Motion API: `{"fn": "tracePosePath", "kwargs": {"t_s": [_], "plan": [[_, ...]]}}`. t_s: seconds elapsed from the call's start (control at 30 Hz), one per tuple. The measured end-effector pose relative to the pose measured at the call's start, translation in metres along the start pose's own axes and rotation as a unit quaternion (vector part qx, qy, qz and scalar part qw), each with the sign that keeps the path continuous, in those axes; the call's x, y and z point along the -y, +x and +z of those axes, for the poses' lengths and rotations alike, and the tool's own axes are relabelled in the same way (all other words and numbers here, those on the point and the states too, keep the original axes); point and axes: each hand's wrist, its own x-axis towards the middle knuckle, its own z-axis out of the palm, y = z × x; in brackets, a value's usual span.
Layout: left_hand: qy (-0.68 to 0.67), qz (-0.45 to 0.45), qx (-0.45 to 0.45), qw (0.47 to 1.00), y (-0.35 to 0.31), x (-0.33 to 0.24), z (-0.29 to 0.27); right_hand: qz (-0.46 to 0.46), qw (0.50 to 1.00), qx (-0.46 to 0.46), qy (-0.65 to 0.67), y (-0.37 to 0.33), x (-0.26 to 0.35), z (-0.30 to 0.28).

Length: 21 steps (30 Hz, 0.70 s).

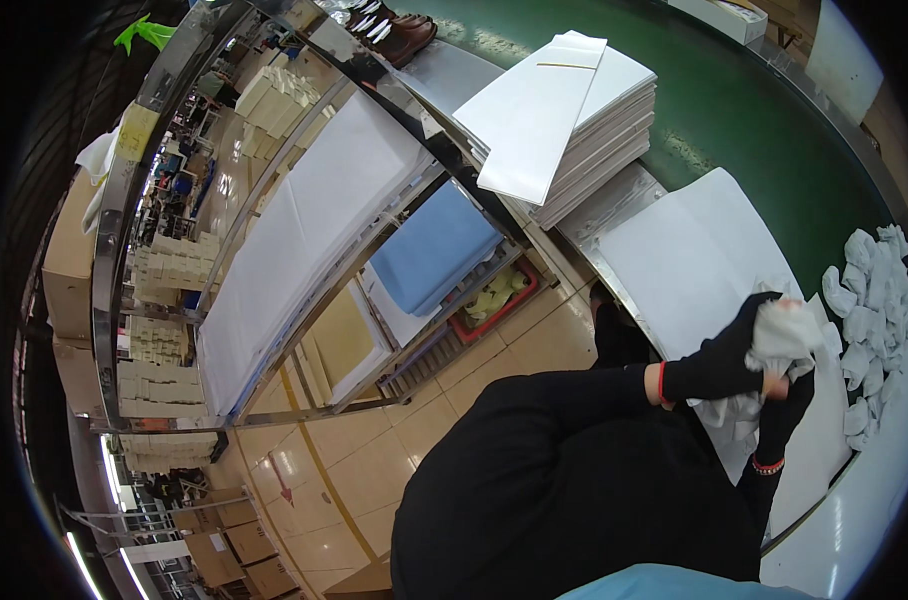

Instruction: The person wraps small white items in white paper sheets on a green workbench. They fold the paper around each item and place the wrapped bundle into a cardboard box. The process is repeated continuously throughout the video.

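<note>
Both my hands wear black fingerless-looking gloves and work over a white sheet-covered surface [689,235] at the right. My left hand [722,350], with a red band at the wrist, closes on a crumpled wad of white paper [786,335]. Just below it, my right hand [786,405], wearing a beaded red bracelet, grips the lower part of the same wad. Some fingertips show bare; others are hidden by the paper. More crumpled white paper [729,412] hangs under my hands. To their right lies a pile of similar white crumpled wads [867,330].
A tall stack of white flat boxes or boards [594,150] stands beyond the sheets, beside a green belt [709,110]. Brown shoes [402,38] sit at the far end. On the left, a metal rack holds white sheets [304,215] and a blue stack [434,250].
</note>
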Motion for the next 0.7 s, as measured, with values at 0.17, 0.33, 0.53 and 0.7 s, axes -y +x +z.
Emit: {"fn": "tracePosePath", "kwargs": {"t_s": [0.17,0.33,0.53,0.7], "plan": [[-0.029,0.007,0.041,0.999,-0.001,-0.004,-0.021,-0.078,0.990,0.110,-0.029,0.009,0.057,0.026],[0.067,0.035,-0.118,0.990,0.003,-0.004,-0.042,0.025,0.990,0.121,-0.075,0.017,0.116,0.043],[0.014,0.017,-0.018,1.000,-0.001,-0.030,-0.010,0.076,0.985,0.145,0.061,0.013,0.119,0.046],[0.051,-0.045,-0.020,0.997,-0.008,-0.019,-0.023,0.123,0.971,0.204,0.032,0.017,0.105,0.032]]}}
